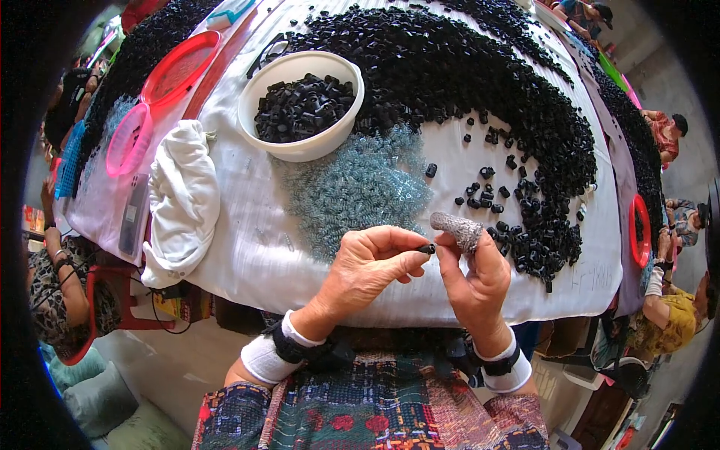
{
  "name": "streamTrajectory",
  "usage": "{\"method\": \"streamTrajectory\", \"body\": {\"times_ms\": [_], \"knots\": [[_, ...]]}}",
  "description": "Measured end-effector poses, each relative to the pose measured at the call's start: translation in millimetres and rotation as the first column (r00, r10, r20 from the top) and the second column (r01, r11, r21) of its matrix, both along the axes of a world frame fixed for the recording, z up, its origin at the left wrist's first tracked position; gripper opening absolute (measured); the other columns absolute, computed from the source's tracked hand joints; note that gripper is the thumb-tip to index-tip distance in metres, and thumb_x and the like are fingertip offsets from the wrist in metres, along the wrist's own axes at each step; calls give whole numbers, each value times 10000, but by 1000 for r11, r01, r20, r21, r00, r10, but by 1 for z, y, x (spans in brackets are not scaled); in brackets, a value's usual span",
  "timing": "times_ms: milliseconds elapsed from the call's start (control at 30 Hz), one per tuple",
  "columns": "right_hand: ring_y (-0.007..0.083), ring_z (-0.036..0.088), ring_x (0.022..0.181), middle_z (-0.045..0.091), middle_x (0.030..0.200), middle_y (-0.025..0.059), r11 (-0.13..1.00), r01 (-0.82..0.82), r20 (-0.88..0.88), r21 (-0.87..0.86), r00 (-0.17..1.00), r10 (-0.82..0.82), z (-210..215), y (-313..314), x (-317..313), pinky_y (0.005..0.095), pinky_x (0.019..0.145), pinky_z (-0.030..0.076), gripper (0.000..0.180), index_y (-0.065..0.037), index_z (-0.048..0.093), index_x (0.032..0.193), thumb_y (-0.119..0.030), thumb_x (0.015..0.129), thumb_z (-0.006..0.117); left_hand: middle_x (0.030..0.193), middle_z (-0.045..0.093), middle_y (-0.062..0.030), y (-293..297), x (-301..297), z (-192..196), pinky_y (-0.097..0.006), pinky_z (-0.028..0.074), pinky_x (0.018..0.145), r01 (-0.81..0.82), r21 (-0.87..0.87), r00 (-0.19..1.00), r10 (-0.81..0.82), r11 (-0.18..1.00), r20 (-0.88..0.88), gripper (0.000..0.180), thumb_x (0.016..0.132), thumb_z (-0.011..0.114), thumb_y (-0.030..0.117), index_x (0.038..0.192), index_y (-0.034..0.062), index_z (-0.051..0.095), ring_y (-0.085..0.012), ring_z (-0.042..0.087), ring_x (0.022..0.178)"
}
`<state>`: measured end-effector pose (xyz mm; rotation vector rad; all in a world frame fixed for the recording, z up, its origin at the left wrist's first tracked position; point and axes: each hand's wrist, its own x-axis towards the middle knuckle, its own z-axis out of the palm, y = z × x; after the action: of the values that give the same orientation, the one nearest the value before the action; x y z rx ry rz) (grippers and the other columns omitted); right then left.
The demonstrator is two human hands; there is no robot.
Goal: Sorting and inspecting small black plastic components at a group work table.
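Observation:
My left hand (372, 264) pinches a small black plastic part (427, 248) between thumb and forefinger, just above the white cloth. Close beside it, my right hand (475, 279) is closed, thumb and fingers bent together. A grey knitted cover (459, 231) wraps one of its fingers. Whatever sits in the right fingertips is too small to make out. Beyond the left hand lies a heap of thin clear-silver coil springs (352, 195). A large heap of black plastic parts (450, 60) curves across the far side and down the right.
A white bowl (300, 151) full of black parts stands behind the springs. At left lie a crumpled white cloth (182, 196), a pink basket (112, 154), a red basket (147, 94) and a phone (132, 214). Other people sit along neighbouring tables on both sides.

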<state>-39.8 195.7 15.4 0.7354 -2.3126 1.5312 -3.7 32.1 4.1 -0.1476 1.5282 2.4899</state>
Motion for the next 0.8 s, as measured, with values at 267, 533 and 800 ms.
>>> {"method": "streamTrajectory", "body": {"times_ms": [267,533,800], "knots": [[141,625,689,656,844,92,996,70,-56,51,996,-67,-5,-4,11,255,600,490,216,23,606,1000,53,788,629,874,675,-98,0,-1,-2,-243,540,657,-5,-31,999,4,1000,-43,213,852,651,64,1038,-36,628,-132,648,761],[94,608,819,668,992,98,979,114,113,-169,989,-96,-1,5,6,215,718,466,265,17,566,1120,33,855,573,905,681,-111,-2,-3,-3,-247,540,650,1,37,1000,-2,999,19,206,855,648,77,1029,-29,626,-137,651,752],[226,575,650,581,798,145,949,187,-30,253,982,-186,0,22,-12,301,608,460,168,39,605,937,86,777,595,904,683,-125,-7,-3,-2,-258,542,636,-23,88,999,20,996,34,194,851,651,79,1013,-24,626,-147,652,731]]}}
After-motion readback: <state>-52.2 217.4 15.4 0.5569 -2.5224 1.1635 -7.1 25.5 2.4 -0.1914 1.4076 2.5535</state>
